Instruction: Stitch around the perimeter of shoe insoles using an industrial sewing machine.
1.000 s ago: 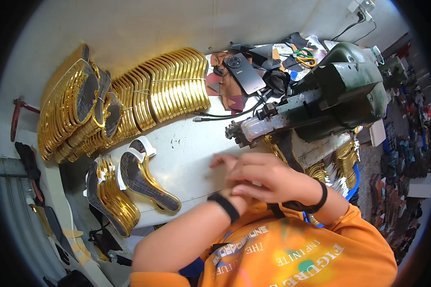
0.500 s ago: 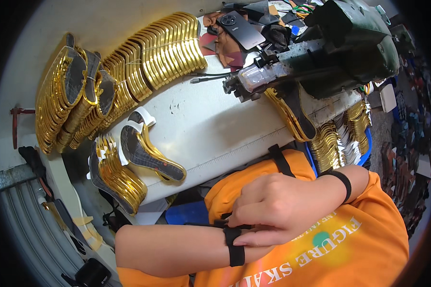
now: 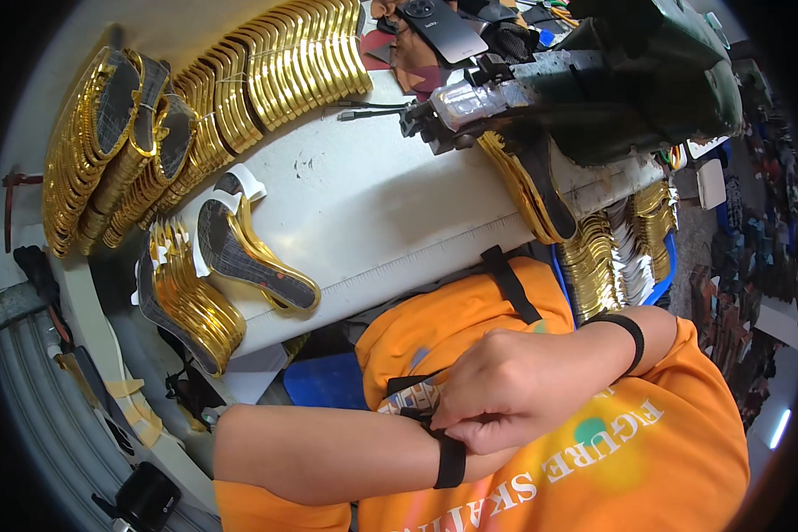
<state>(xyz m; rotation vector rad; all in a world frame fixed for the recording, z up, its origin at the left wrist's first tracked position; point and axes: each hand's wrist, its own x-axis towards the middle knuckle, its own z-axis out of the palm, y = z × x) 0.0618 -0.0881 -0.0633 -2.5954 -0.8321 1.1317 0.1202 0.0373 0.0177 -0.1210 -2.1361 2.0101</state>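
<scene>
Fingers of the right hand are pinching the black wristband that is circling the left forearm, held across the orange shirt below the white workbench. The left hand itself is lying out of sight under the right, so I cannot tell whether it is closed. The band is looking soft, light and stretchy, best gripped by its raised edge near the wrist.
</scene>
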